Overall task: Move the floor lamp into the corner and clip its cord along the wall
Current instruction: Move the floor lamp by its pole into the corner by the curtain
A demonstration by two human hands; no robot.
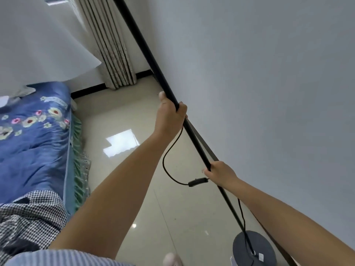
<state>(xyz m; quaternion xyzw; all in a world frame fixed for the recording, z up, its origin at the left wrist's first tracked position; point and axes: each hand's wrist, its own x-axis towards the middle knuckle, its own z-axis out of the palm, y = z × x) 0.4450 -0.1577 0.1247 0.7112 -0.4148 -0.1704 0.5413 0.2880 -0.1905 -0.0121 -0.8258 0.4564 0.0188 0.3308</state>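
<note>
Grip: left hand and right hand are both clenching the lamp pole.
Axis: pole is running toward the curtained corner, left hand leading.

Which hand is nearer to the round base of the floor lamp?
Right. The right hand grips the lamp pole low down, just above the round base. The left hand grips the same pole higher up, farther from the base.
</note>
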